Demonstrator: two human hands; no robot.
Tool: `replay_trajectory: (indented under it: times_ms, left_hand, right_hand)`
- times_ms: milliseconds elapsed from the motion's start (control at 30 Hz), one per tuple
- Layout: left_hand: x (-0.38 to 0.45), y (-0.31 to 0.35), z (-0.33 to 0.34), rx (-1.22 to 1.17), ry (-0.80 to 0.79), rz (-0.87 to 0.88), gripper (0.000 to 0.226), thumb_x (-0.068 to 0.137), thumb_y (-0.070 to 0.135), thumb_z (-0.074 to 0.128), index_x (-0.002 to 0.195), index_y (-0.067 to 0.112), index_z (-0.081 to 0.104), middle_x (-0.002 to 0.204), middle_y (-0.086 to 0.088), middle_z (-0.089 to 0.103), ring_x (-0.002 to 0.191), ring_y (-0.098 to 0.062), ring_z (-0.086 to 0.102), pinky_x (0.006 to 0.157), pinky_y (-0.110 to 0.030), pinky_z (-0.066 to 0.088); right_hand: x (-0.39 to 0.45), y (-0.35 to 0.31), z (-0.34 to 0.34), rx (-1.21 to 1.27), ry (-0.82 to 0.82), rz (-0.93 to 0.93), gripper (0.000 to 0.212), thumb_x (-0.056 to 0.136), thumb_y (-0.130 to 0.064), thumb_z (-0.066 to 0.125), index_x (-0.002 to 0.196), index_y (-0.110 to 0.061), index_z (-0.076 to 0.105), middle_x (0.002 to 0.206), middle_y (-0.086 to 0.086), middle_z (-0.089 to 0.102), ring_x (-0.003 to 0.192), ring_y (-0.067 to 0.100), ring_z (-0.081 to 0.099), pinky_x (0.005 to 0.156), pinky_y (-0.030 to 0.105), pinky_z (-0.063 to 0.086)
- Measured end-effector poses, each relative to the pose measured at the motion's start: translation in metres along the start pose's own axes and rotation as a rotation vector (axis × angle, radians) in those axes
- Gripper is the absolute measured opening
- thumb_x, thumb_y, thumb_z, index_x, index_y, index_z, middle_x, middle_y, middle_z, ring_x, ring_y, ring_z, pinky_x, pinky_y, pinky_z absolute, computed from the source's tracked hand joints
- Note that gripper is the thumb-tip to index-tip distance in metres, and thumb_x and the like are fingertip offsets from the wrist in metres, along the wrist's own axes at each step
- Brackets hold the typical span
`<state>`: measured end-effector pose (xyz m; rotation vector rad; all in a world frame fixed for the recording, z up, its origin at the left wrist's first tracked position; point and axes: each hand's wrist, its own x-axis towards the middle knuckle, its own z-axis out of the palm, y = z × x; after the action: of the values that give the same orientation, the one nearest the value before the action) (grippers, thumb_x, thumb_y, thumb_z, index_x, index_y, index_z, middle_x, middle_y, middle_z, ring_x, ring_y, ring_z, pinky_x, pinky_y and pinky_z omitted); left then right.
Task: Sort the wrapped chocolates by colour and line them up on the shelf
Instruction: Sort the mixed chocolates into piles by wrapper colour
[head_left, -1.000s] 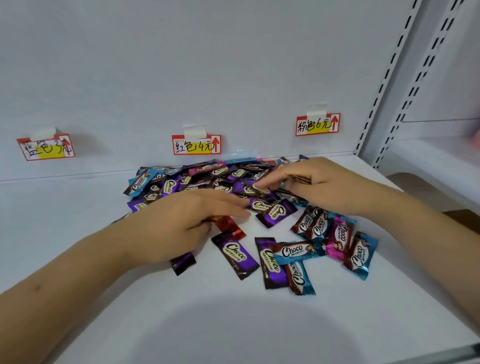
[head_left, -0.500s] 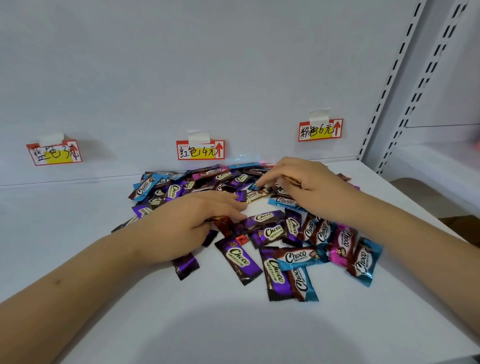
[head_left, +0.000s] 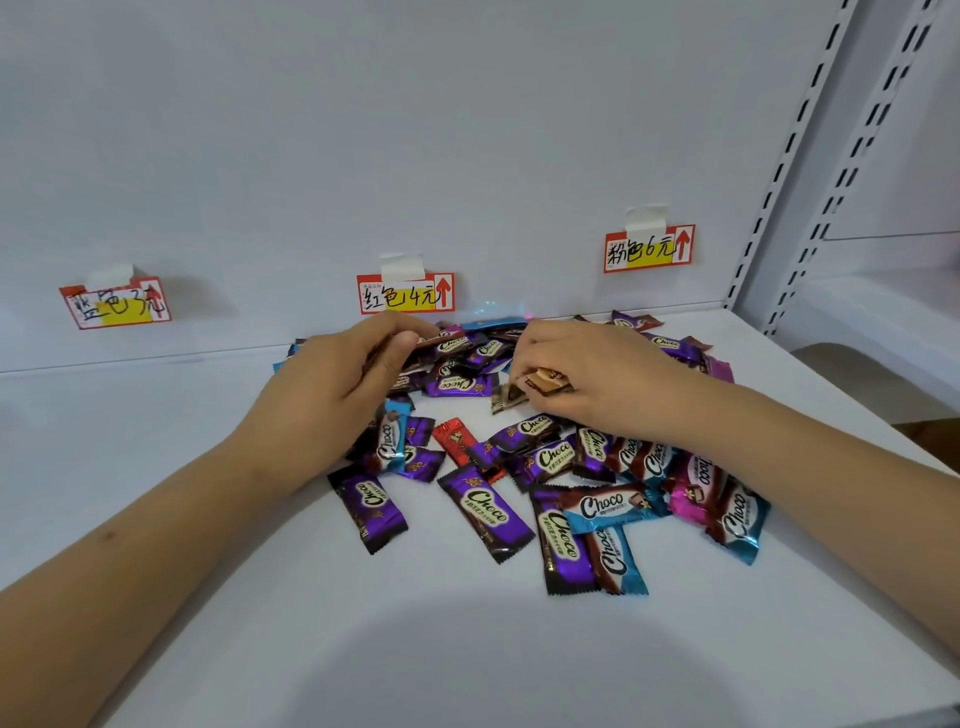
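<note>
Head view: the shelf (head_left: 156, 467) has bare white surface left of and in front of the pile (head_left: 519, 447) of wrapped chocolates; right of the pile the shelf edge runs close by, and behind it the back wall carries three price tags, w/ the middle tag (head_left: 405, 293) just behind the pile. Left hand (head_left: 332, 395) lies on the pile's left part, fingers curled into the wrappers near the back. Right hand (head_left: 587, 374) rests on the pile's right-back part, fingers pinching a brownish chocolate (head_left: 545, 382). Both hands hide chocolates beneath them; wrappers at the back are too jumbled to tell colours apart.
</note>
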<state>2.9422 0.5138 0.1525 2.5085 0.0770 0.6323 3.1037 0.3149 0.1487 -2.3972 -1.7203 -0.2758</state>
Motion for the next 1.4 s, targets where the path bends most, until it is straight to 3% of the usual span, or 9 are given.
replay_trajectory:
  times_ms: [200, 400, 567, 700, 800, 967, 1067, 1200, 1400]
  left_hand:
    - [0.001, -0.006, 0.001, 0.234, -0.198, -0.039, 0.046, 0.102, 0.014, 0.038, 0.135, 0.045, 0.049, 0.117, 0.027, 0.053, 0.113, -0.001, 0.051, 0.091, -0.025, 0.045]
    - [0.011, -0.030, -0.003, 0.484, -0.311, -0.137, 0.058, 0.100, 0.008, 0.041, 0.149, 0.038, 0.034, 0.161, 0.013, 0.022, 0.148, -0.014, 0.017, 0.121, -0.039, 0.019]
    - [0.011, -0.039, -0.005, 0.270, -0.497, -0.144, 0.065, 0.101, 0.005, 0.040, 0.144, 0.054, 0.033, 0.147, 0.040, 0.007, 0.142, 0.006, 0.005, 0.120, -0.031, 0.016]
    - [0.039, -0.101, 0.027, 0.481, -0.758, -0.039, 0.072, 0.093, 0.021, 0.061, 0.129, 0.076, 0.030, 0.138, 0.055, 0.009, 0.151, -0.012, 0.004, 0.119, -0.048, 0.013]
    - [0.053, -0.082, 0.034, 0.493, -0.714, 0.126, 0.038, 0.098, 0.042, 0.053, 0.135, 0.052, 0.050, 0.137, 0.039, 0.030, 0.147, -0.019, 0.025, 0.112, -0.031, 0.024]
    - [0.075, -0.038, 0.023, 0.298, -0.601, -0.123, 0.049, 0.103, -0.004, 0.030, 0.148, 0.006, 0.014, 0.159, -0.005, -0.003, 0.152, -0.025, 0.000, 0.114, -0.017, 0.002]
    - [0.074, -0.007, 0.026, 0.227, -0.551, -0.065, 0.051, 0.101, -0.011, 0.028, 0.135, 0.008, -0.004, 0.158, -0.005, 0.008, 0.151, -0.024, 0.010, 0.106, -0.003, 0.006]
    - [0.058, -0.020, 0.046, 0.283, -0.455, 0.223, 0.055, 0.103, 0.010, 0.038, 0.148, 0.040, 0.024, 0.153, 0.026, 0.022, 0.145, -0.002, 0.023, 0.113, -0.013, 0.018]
    - [0.057, 0.039, 0.071, 0.181, -0.498, 0.347, 0.076, 0.095, -0.004, 0.042, 0.149, 0.048, 0.027, 0.157, 0.030, 0.013, 0.145, 0.009, 0.005, 0.122, -0.023, 0.008]
  right_hand:
    - [-0.004, 0.001, -0.018, 0.338, 0.160, 0.157, 0.027, 0.101, -0.033, 0.040, 0.085, -0.021, 0.057, 0.076, -0.010, 0.051, 0.066, 0.009, 0.047, 0.061, 0.030, 0.038]
    - [-0.015, 0.028, -0.021, 0.319, 0.173, 0.310, 0.056, 0.088, -0.065, 0.036, 0.075, -0.011, 0.044, 0.070, 0.003, 0.043, 0.062, 0.016, 0.039, 0.060, 0.036, 0.034]
    - [-0.011, 0.033, -0.012, 0.214, 0.233, 0.396, 0.046, 0.100, -0.050, 0.038, 0.079, -0.010, 0.047, 0.068, 0.005, 0.050, 0.061, 0.019, 0.046, 0.059, 0.035, 0.038]
    - [-0.015, 0.049, -0.023, 0.173, 0.365, 0.466, 0.044, 0.103, -0.044, 0.034, 0.085, -0.007, 0.049, 0.068, 0.009, 0.056, 0.060, 0.022, 0.050, 0.057, 0.031, 0.037]
    - [-0.023, 0.052, -0.025, 0.170, 0.185, 0.461, 0.034, 0.102, -0.043, 0.036, 0.095, -0.014, 0.051, 0.085, 0.003, 0.064, 0.075, 0.022, 0.058, 0.060, 0.025, 0.042]
    - [-0.025, 0.021, -0.022, 0.441, -0.281, 0.196, 0.035, 0.102, -0.048, 0.035, 0.135, -0.054, 0.045, 0.139, -0.028, 0.044, 0.120, -0.008, 0.043, 0.094, 0.012, 0.033]
    - [-0.023, 0.023, -0.035, 0.690, -0.107, 0.219, 0.035, 0.102, -0.046, 0.036, 0.133, -0.044, 0.052, 0.134, -0.026, 0.055, 0.122, -0.010, 0.049, 0.103, 0.014, 0.035]
    - [-0.029, 0.062, -0.046, 0.522, 0.121, 0.459, 0.027, 0.103, -0.034, 0.042, 0.118, -0.023, 0.062, 0.101, -0.009, 0.070, 0.080, 0.008, 0.066, 0.080, 0.028, 0.056]
    - [-0.039, 0.093, -0.038, 0.204, -0.187, 0.529, 0.040, 0.090, -0.057, 0.056, 0.120, -0.031, 0.061, 0.101, -0.011, 0.065, 0.089, 0.008, 0.058, 0.071, 0.024, 0.044]
